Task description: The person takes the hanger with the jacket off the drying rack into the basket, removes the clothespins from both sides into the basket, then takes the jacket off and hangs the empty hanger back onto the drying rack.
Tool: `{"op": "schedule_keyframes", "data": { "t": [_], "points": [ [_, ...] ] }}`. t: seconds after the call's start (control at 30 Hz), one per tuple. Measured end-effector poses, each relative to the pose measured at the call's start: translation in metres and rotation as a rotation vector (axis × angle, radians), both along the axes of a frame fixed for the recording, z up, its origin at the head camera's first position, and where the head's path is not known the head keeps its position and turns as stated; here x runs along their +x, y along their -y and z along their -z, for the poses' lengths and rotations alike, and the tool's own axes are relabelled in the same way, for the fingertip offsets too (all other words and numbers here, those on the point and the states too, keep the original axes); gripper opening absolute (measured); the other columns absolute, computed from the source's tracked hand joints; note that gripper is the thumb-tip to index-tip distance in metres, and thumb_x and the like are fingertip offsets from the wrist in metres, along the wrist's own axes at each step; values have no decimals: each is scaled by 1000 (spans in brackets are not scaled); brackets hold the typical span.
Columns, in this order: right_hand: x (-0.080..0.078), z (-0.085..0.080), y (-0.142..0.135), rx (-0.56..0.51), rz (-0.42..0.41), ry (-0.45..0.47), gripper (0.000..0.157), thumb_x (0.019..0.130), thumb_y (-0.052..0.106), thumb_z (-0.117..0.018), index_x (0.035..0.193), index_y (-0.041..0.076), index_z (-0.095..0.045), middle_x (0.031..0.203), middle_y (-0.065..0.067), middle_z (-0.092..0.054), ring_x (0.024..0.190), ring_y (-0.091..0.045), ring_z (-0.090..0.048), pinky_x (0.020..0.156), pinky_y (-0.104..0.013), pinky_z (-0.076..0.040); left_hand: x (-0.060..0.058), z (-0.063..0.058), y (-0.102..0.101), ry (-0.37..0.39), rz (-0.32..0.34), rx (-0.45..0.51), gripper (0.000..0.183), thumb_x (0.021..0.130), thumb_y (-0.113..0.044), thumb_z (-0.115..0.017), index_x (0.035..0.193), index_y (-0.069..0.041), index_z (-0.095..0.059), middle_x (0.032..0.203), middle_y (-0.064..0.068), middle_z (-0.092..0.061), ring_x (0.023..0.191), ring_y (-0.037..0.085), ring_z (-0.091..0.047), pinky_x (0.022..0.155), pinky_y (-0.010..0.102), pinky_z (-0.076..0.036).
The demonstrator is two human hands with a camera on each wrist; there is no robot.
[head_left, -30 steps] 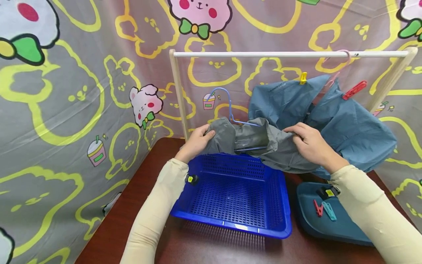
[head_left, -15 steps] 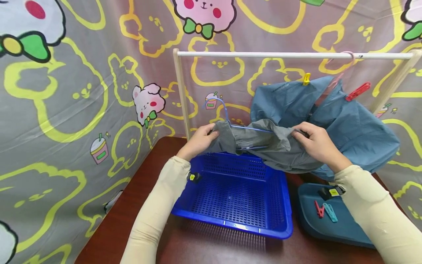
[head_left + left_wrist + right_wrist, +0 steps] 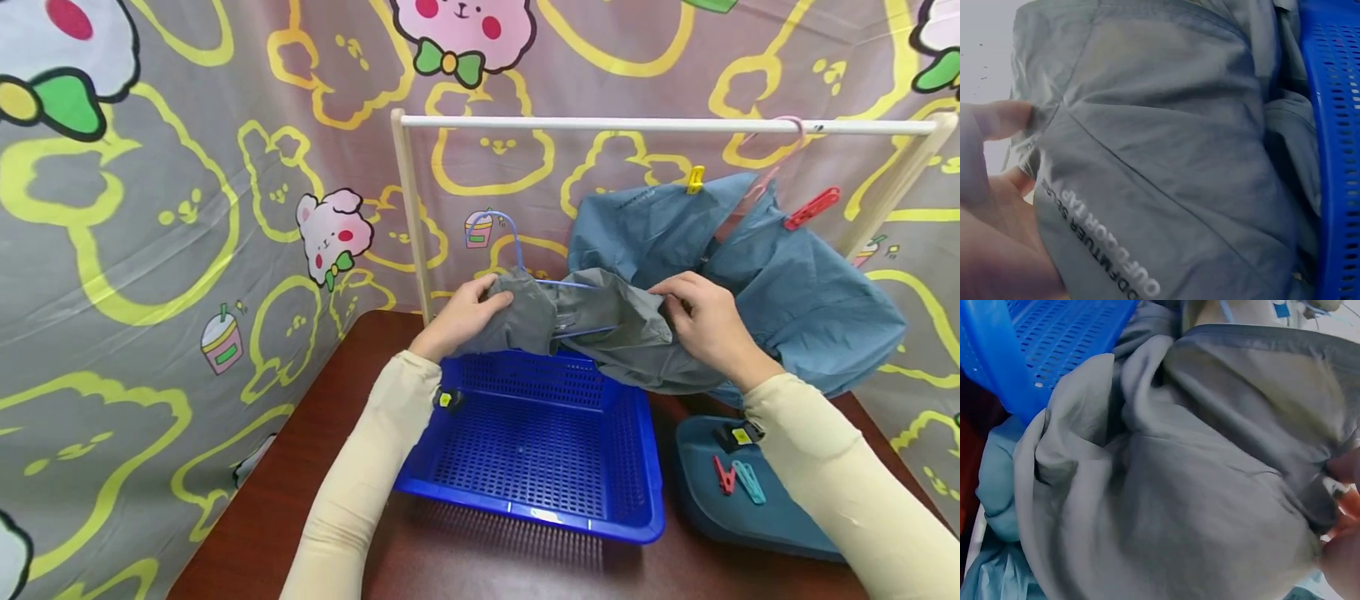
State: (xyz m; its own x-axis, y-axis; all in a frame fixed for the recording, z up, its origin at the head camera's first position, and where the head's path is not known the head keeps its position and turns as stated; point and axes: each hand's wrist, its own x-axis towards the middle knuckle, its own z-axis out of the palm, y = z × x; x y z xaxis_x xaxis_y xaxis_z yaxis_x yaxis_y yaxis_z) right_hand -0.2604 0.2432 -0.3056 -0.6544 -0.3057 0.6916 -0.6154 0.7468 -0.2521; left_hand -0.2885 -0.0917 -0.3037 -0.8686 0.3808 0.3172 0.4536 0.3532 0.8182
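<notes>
A thin grey garment (image 3: 517,317) is stretched between my hands above the basket, its opening gaping in the middle. At its left side my left hand (image 3: 461,315) pinches the cloth between thumb and fingers; printed lettering shows nearby in the left wrist view. On the other side my right hand (image 3: 708,321) grips the garment's edge, bunching it. A blue clothes hanger (image 3: 570,284) sits partly inside the opening, with its hook standing up above the cloth. Both hanger ends are hidden by the fabric.
Below stands a blue perforated basket (image 3: 525,521). A teal tray (image 3: 780,525) holds a red clothespin (image 3: 724,475) and a turquoise clothespin (image 3: 748,482). On the white rod (image 3: 600,124), a pink hanger (image 3: 795,137) bears a blue garment (image 3: 810,292) with yellow and red clips.
My left hand has shifted slightly right, and the cloth there now covers more of the hanger. The hanger hook dipped left, then rose a little. My right hand keeps its hold on the garment.
</notes>
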Motion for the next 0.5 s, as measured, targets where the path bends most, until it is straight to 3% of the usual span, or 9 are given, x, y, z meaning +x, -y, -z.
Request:
{"op": "schedule_keyframes", "data": {
  "t": [0.07,0.2,0.27,0.4,0.5],
  "points": [
    [-1,2,2,33,-20,-18,24,92,-8,-47,99,0,-68,97,-12,-62,76,-23,-54,66,-38,-40,0,-3,-3,-19,-8,-24,27,98,-26,-53,80,-8,-43,73,2,-35,67,18,-37,64,28,-31],
    [1,4,7,62,-21,61,26,96,5,-44,104,-1,-67,103,-14,-61,93,-30,-54,79,-46,-41,0,-6,-9,-64,-53,-70,30,98,-29,-54,77,-9,-47,70,1,-37,66,17,-39,63,28,-33],
    [4,3,11,91,17,102,30,98,19,-46,107,-1,-67,107,-16,-60,101,-34,-52,86,-51,-37,-1,-7,-12,-77,-87,-90,30,97,-29,-55,75,-10,-47,70,0,-39,67,16,-41,64,27,-33],
    [10,-2,24,168,162,196,60,92,53,-52,110,-2,-66,113,-19,-58,106,-38,-49,89,-58,-32,1,-11,-16,-74,-130,-117,29,97,-29,-56,74,-11,-51,74,1,-47,72,17,-46,67,28,-35],
    [11,-4,33,173,222,226,60,87,56,-57,100,-2,-69,106,-20,-60,96,-37,-55,83,-59,-35,1,-14,-16,-70,-135,-129,27,96,-30,-56,78,-11,-57,83,1,-56,77,17,-50,70,28,-37]
  ]
}}
